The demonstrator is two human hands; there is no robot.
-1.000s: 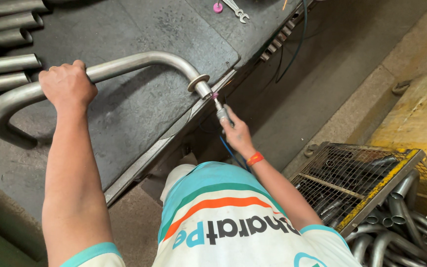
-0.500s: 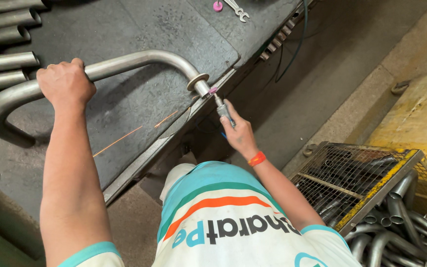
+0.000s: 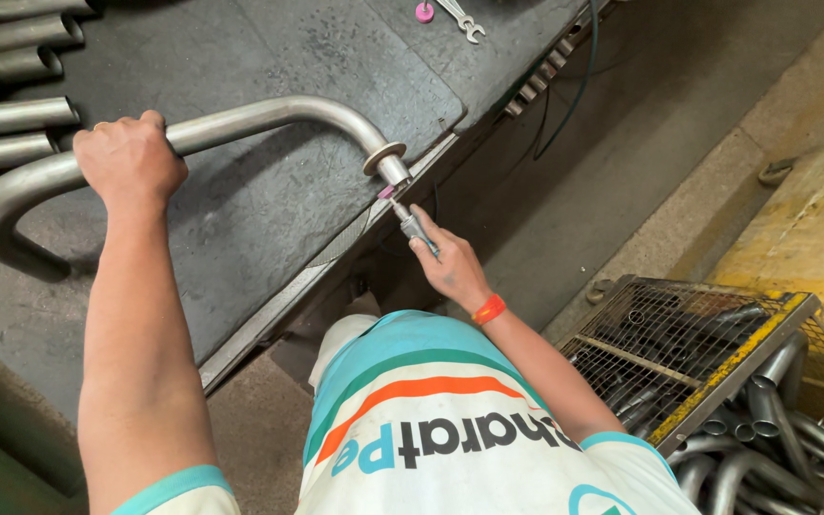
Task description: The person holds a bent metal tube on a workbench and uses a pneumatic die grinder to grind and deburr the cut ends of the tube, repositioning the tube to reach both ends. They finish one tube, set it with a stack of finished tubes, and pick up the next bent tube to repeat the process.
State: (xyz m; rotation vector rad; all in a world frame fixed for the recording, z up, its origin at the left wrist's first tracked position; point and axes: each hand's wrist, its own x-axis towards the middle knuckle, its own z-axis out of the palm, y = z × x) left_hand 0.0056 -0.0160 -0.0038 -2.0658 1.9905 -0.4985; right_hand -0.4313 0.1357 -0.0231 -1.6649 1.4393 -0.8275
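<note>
Left hand point(image 3: 129, 157) is wrapped tight over the bent steel pipe point(image 3: 269, 119), pinning it flat on the dark workbench point(image 3: 269, 219). Right hand point(image 3: 450, 272) is closed around a slim hand grinder point(image 3: 414, 229), its pink tip tucked at the pipe's flanged end point(image 3: 388, 160), right by the bench edge. That pipe looks rigid and fairly heavy, smooth metal, likely slick, so the mid-run grip near the bend seems the sensible hold. More pipes point(image 3: 11, 105) lie at far left; a wire basket point(image 3: 698, 353) of them sits on the floor.
</note>
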